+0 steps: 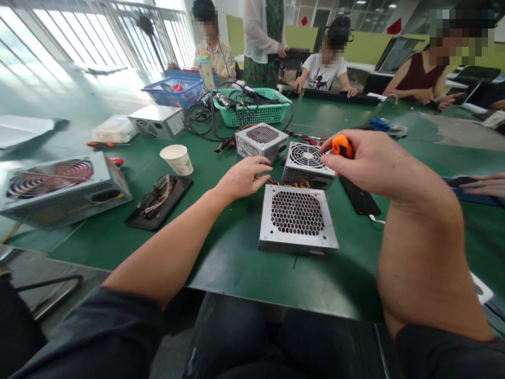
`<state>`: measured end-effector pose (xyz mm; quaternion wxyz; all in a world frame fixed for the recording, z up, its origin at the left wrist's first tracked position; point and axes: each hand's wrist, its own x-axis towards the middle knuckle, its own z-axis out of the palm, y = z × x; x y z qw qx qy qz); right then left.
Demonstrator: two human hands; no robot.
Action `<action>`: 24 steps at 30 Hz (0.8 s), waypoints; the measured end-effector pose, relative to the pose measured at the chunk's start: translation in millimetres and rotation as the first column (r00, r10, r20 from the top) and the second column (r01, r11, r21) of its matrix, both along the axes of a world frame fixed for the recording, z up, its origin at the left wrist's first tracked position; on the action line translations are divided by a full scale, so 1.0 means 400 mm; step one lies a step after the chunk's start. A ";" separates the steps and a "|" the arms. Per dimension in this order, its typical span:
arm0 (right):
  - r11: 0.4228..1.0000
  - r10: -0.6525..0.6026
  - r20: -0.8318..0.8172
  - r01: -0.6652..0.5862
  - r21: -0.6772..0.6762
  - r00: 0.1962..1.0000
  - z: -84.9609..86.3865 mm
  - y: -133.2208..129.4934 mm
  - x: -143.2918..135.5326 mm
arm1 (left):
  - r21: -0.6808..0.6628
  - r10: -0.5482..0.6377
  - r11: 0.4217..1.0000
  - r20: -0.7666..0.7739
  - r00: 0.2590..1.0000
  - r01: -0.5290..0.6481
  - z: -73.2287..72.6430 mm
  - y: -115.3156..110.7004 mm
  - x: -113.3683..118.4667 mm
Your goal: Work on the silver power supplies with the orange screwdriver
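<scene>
Dark trousers (232, 337) and dark sleeves (114, 331) take up the bottom edge of the frame, right up against the green table (224, 252). Just right of centre there's a metal box with a honeycomb vent (298, 216) sitting flat, and right behind it another metal box with a round fan grille (310, 162), some coloured wires bunched between the two.

Right hand (373, 160) comes in from the right with its fingers clamped on an orange handle (342, 146), over the right side of the grille box. Can't make out the tool's tip from here, tbh. Left hand (244, 178) is mid-frame, fingers a bit apart, holding nothing I can see, just left of those wires; can't tell if it's touching them.

Paper cup (177, 159) left of that, green basket (254, 113) of cables top centre, a few other people along the top.
</scene>
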<state>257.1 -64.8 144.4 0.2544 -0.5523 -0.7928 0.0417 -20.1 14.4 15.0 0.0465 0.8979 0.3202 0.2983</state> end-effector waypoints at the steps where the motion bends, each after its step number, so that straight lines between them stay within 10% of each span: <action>1: 1.000 0.019 -0.027 -0.019 0.002 0.999 0.005 -0.012 -0.008 | -0.057 -0.073 0.995 0.058 0.996 0.076 0.011 -0.010 0.001; 7: 0.978 0.135 0.170 -0.104 -0.180 0.976 0.000 -0.024 -0.009 | -0.372 -0.319 0.869 0.084 0.944 0.327 0.043 -0.033 -0.012; 15: 0.897 0.085 0.396 0.103 -0.431 0.914 -0.071 0.053 0.056 | -0.656 -0.353 0.671 0.127 0.927 0.346 0.031 -0.029 -0.023; 19: 0.780 0.279 0.307 -0.029 -0.625 0.910 -0.063 0.052 0.042 | -0.732 -0.360 0.589 0.142 0.922 0.343 0.031 -0.036 -0.019; 24: 0.769 0.301 0.270 -0.065 -0.636 0.915 -0.059 0.048 0.029 | -0.791 -0.280 0.469 0.288 0.916 0.392 0.005 -0.028 -0.013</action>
